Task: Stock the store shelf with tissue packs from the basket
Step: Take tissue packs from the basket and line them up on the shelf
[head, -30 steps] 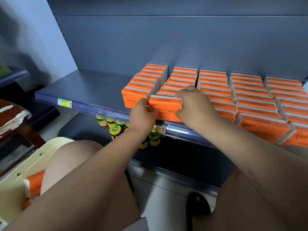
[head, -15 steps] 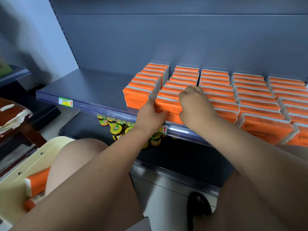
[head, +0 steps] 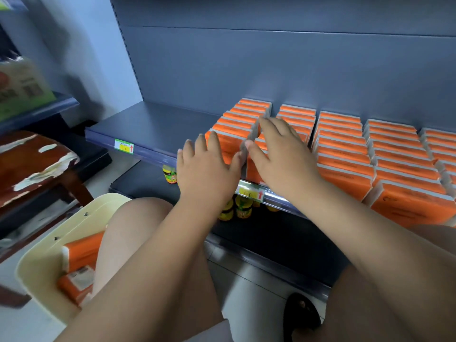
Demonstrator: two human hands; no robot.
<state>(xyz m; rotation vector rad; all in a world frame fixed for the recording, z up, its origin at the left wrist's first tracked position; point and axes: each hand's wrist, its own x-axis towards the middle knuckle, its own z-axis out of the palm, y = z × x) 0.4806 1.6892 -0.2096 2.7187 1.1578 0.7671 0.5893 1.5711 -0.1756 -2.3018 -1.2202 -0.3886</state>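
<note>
Basket: the cream basket (head: 37, 267) sits lowest and nearest, at the left beside the person's knee.
Packs in basket: two orange tissue packs (head: 81, 250) lie inside it, the upper one tilted with its long axis rising toward the right.
Left hand: the left hand (head: 207, 169) is at the shelf's front edge with fingers straight and spread, gripping nothing, in front of the leftmost row. Blur hides whether it touches.
Right hand: the right hand (head: 281, 154) is flat over the front of the second row, fingers extended and holding nothing.
Jars: small yellow-labelled jars (head: 243, 206) stand on the level below the hands.
Shelf rows: the shelved packs (head: 345, 154) stand on edge, long axes running left to right, broad faces to the front, in files running back to the rear panel.
Shelf: the grey shelf (head: 153, 124) is bare to the left of the rows.
</note>
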